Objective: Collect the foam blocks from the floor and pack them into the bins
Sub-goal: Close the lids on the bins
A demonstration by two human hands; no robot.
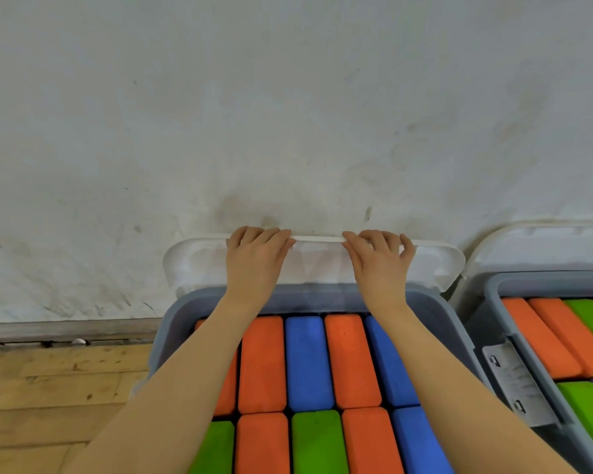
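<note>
left hand (255,260): seen reaching forward over the near bin, fingers curled over the top edge of the white lid (317,265), which is gripped left of its middle.
right hand (379,261): placed just beside the left on the same edge, fingers hooked over it and the thumb spread to the right; the lid is gripped here as well.
white lid: held upright behind the bin, leaning against the wall (288,97), its translucent face turned toward the camera.
near bin (182,309): a grey tub set against the wall, seen from above between the two forearms; its rear rim is touched by the lower edge of the lid.
foam blocks (303,362): packed side by side in the near bin in two rows, orange and blue in the far row, green, orange and blue in the near row; the far left orange block is partly hidden by the left forearm.
second bin (486,313): a grey tub just to the right, filled with orange, green and blue blocks, a label fixed to its inner left wall; print too blurred to be read.
second lid (541,244): white, propped against the wall behind the second bin.
floor (48,398): worn wooden boards shown at lower left, met by a grey skirting strip at the foot of the scuffed wall.
</note>
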